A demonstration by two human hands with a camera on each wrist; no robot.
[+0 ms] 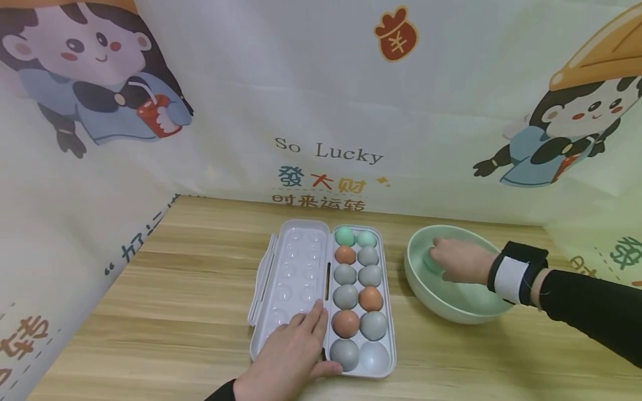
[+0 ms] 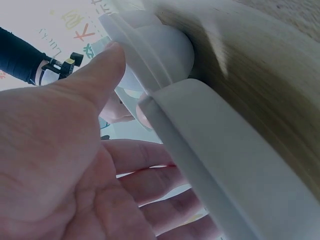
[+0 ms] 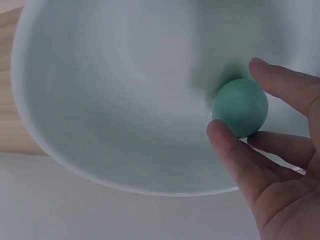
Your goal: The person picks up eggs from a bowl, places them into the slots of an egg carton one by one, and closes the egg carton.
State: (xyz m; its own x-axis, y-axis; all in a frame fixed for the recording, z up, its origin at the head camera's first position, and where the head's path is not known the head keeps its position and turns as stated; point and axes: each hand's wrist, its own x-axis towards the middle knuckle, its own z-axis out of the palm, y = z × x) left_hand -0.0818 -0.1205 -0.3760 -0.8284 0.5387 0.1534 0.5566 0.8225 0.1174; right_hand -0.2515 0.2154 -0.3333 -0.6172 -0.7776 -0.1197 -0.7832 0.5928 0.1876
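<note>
In the head view, a white plastic egg carton [image 1: 393, 334] lies with its lid [image 1: 296, 229] folded back to the left. Green, grey and brown eggs fill its two columns, except for the near right cup [image 1: 374, 356], which holds no egg. My left hand [image 1: 286, 356] rests on the lid and hinge side, fingers extended and thumb at the carton's near edge. Inside the pale green bowl [image 1: 426, 295], my right hand [image 1: 461, 260] has thumb and fingers around a green egg [image 3: 240, 107]. In the right wrist view, the fingertips touch the egg's lower side.
The carton and bowl stand side by side on a wood-grain table [image 1: 165, 312]. Printed cloth [image 1: 331, 100] hangs behind and along both sides. A dark strap with a white band [image 1: 516, 273] is worn on my right wrist.
</note>
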